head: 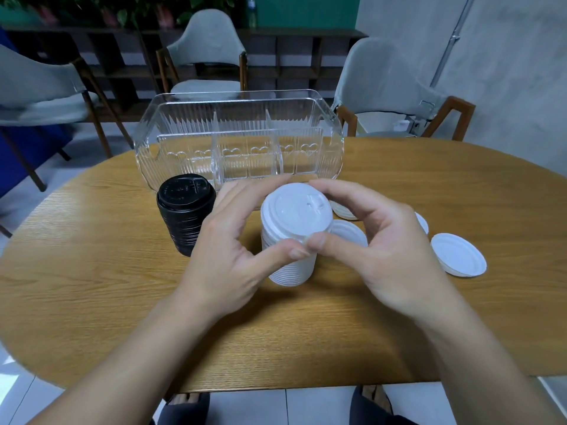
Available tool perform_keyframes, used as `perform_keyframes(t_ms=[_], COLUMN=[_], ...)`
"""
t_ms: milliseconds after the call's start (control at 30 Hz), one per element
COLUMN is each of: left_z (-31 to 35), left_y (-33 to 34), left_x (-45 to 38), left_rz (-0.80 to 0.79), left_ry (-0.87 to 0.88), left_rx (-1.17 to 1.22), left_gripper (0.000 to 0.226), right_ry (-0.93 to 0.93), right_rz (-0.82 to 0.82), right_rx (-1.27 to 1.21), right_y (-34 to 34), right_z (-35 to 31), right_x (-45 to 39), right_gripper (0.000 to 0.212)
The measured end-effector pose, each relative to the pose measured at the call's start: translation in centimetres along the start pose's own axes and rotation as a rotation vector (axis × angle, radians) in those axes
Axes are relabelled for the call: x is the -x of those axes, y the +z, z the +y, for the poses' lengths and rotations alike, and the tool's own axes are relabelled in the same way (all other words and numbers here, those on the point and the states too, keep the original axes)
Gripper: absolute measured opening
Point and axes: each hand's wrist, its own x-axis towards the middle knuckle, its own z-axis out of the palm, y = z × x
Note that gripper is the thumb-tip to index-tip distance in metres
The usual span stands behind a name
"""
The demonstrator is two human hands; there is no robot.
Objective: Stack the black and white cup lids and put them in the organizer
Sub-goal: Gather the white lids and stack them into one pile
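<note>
A clear ribbed organizer [239, 139] with upright dividers and heart shapes along its front stands at the far side of the oval wooden table [92, 286]. Grey chairs [208, 56] stand beyond the table. Just in front of the organizer's left part stands a tall stack of black lids [185, 214], close to the left hand [227, 250] but not touched by it. Loose white lids lie to the right: one well clear near the table's right side [458, 254], and others partly hidden behind the right hand [389, 246], including one just behind the stack [343, 210].

The stack of white lids [291, 240] stands on the table between the two hands, in front of the organizer's middle. Both hands curl round its top lid: the left thumb [285, 253] and right thumb [325, 242] press on the near rim, almost touching each other, while the left fingers [254, 191] and right fingers [334, 188] reach round the far rim. The lower part of the stack is free of the fingers.
</note>
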Motion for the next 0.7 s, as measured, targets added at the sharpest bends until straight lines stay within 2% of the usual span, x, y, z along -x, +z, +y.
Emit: perform_keyframes(t_ms=[100, 167, 267, 400, 467, 567, 700], left_z=[-0.4, -0.8, -0.9, -1.0, -1.0, -0.9, -1.0], left_y=[0.7, 1.3, 2.1, 2.9, 3.1, 3.3, 3.2], left_x=[0.3, 0.7, 1.2, 1.4, 1.5, 1.5, 1.4], left_rz=[-0.063, -0.122, -0.152, -0.107, -0.09, -0.076, -0.101], left_ry=[-0.094, -0.213, -0.304, -0.327, -0.317, -0.313, -0.323], left_rx=[0.128, 0.198, 0.16, 0.172, 0.182, 0.22, 0.26], left_gripper=[0.113, 0.13, 0.139, 0.117, 0.101, 0.084, 0.081], right_ry=[0.038, 0.098, 0.145, 0.175, 0.148, 0.147, 0.131], right_rz=[0.078, 0.057, 0.044, -0.002, -0.026, -0.079, -0.171], right_rx=[0.018, 0.034, 0.002, 0.08, 0.156, 0.133, 0.121], right_y=[0.0, 0.2, 0.9, 1.5, 1.6, 1.5, 1.2], right_z=[1.0, 1.5, 2.2, 1.7, 1.5, 1.3, 1.3], right_x=[-0.4, -0.5, -0.5, -0.4, -0.3, -0.4, -0.4], right_gripper=[0.043, 0.039, 0.039, 0.063, 0.061, 0.061, 0.059])
